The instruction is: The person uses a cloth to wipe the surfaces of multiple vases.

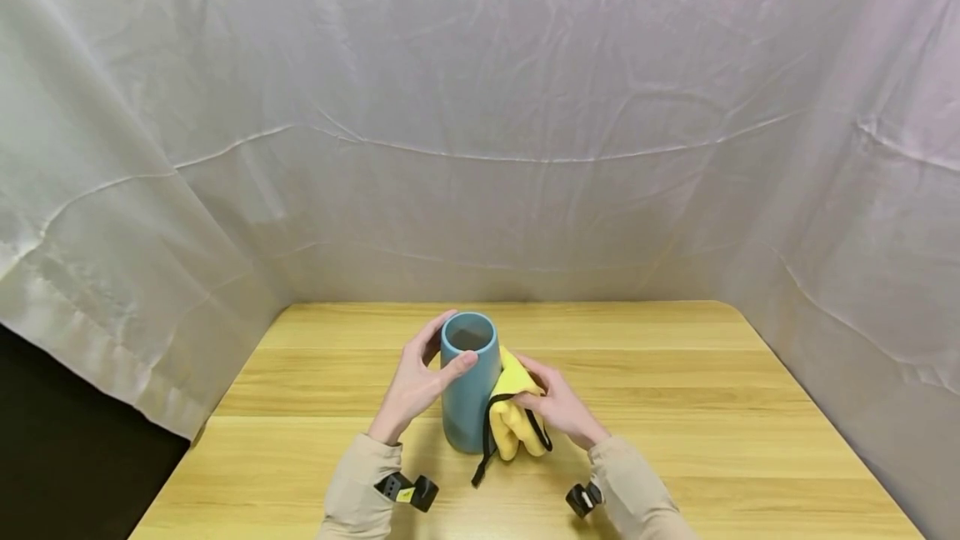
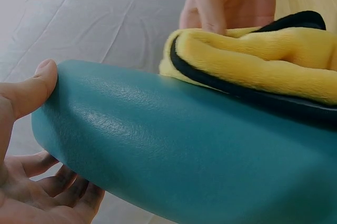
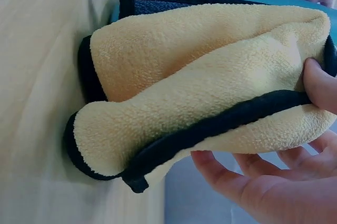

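Observation:
A tall blue-teal vase (image 1: 465, 411) stands upright on the table, its round mouth facing up. My left hand (image 1: 411, 382) grips it near the rim from the left, thumb on the front and fingers behind. Against the vase's right side lies a folded yellow cloth (image 1: 512, 427) with black edging. My right hand (image 1: 558, 407) holds this cloth by its upper part. In the right wrist view, the thumb sits on one side of the plush cloth (image 3: 210, 71) and the fingers on the other. Its lower folds hang down close to the tabletop, with a dark loop at one corner.
The light wooden table (image 1: 675, 423) has rounded far corners. Grey-white fabric (image 1: 510, 215) hangs behind it and along both sides. A black area (image 1: 67, 448) shows at the lower left. Each wrist wears a small dark camera on a strap.

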`<state>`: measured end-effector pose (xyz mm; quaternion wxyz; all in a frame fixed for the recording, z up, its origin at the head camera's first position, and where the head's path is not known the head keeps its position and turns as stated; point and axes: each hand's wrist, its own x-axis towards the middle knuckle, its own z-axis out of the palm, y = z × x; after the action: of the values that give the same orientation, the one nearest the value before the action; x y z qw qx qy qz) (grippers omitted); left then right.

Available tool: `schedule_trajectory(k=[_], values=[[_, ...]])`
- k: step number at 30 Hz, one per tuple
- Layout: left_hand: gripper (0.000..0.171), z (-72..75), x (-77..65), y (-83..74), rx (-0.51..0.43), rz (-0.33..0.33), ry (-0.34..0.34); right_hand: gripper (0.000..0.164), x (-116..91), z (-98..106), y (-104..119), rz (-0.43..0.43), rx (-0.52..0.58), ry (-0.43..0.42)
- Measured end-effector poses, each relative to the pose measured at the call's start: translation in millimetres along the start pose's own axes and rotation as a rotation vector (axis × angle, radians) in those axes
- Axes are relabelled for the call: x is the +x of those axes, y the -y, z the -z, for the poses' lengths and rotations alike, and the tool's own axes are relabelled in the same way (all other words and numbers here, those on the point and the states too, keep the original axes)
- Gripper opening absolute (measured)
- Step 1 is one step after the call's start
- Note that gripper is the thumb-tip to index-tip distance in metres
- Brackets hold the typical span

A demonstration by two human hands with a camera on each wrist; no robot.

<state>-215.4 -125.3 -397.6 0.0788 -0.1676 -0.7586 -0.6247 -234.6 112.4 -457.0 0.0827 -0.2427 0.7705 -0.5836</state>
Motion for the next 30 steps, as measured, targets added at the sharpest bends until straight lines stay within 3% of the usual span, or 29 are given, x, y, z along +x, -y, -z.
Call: schedule_trajectory(k=[9, 18, 30], values=[[0.065, -1.1, 1.5, 1.5, 0.001, 0.001, 0.0, 0.063, 6.6, 4.6, 28.2, 0.091, 0.0, -0.046], [0.066, 0.6, -1.8, 0.4, -0.003, 0.0, -0.011, 0.066, 10.9, 0.9, 58.5, 0.15, 0.07, -0.085], [0.065, 3.1, -4.3, 0.0, 0.005, -0.009, -0.012, 0.066, 9.8, -2.2, 60.8, 0.191, 0.066, -0.087]])
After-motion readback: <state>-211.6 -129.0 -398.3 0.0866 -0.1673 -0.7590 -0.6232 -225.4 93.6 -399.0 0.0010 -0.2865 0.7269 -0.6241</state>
